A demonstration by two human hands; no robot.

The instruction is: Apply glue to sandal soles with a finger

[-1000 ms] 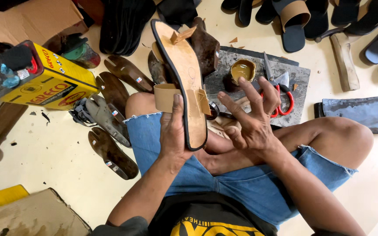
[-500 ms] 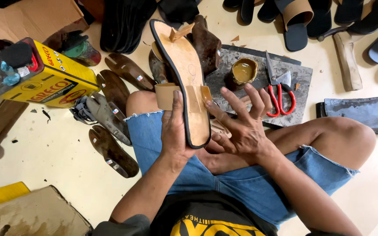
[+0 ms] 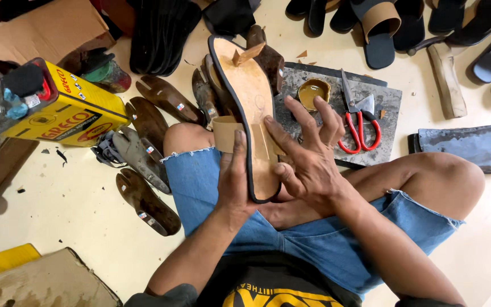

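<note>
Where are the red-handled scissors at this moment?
In the head view, the red-handled scissors lie on the grey stone slab on the floor, on the person's right, just beyond the right hand and beside the small glue cup.

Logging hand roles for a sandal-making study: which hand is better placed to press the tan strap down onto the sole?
Right, probably. The right hand is free, its fingertips already on the tan strap across the sandal sole. The left hand is occupied gripping the sole's edge, steadying it.
</note>
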